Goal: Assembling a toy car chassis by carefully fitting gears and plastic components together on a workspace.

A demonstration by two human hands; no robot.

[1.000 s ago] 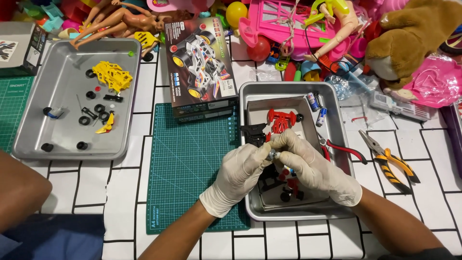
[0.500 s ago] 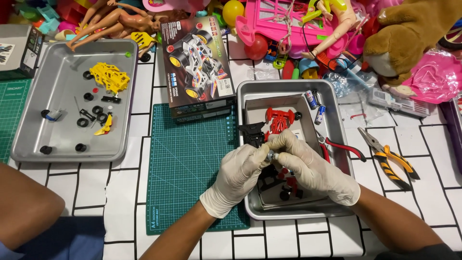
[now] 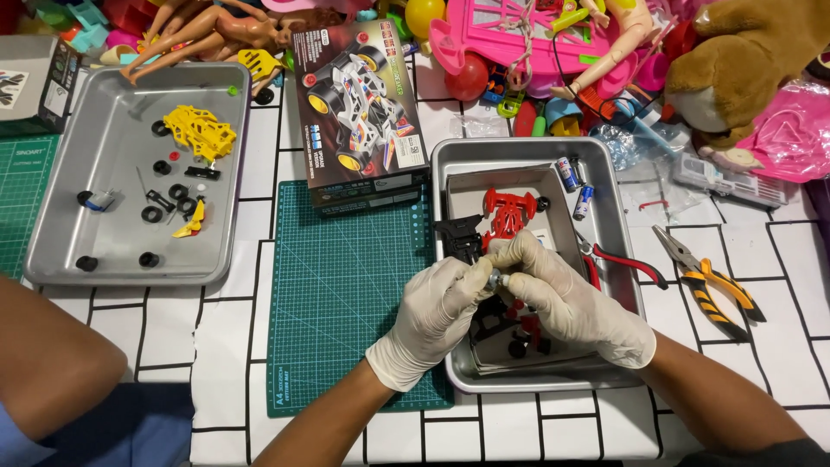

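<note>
Both my hands wear white gloves and meet over a metal tray (image 3: 616, 216). My left hand (image 3: 437, 316) and my right hand (image 3: 571, 303) pinch one small grey metal part (image 3: 495, 279) between their fingertips. Just beyond them in the tray lie a red toy car chassis (image 3: 508, 216) and a black plastic piece (image 3: 458, 238). More red and black parts (image 3: 519, 333) lie under my right wrist, partly hidden.
A green cutting mat (image 3: 337, 285) lies left of the tray, a model car box (image 3: 359, 112) above it. A second tray (image 3: 130, 173) at left holds yellow and black parts. Pliers (image 3: 709, 285) lie at right. Toys pile along the far edge. Another person's arm (image 3: 52, 363) is at lower left.
My hands have stayed together on the small part with only slight finger movement. Nothing else has shifted.
</note>
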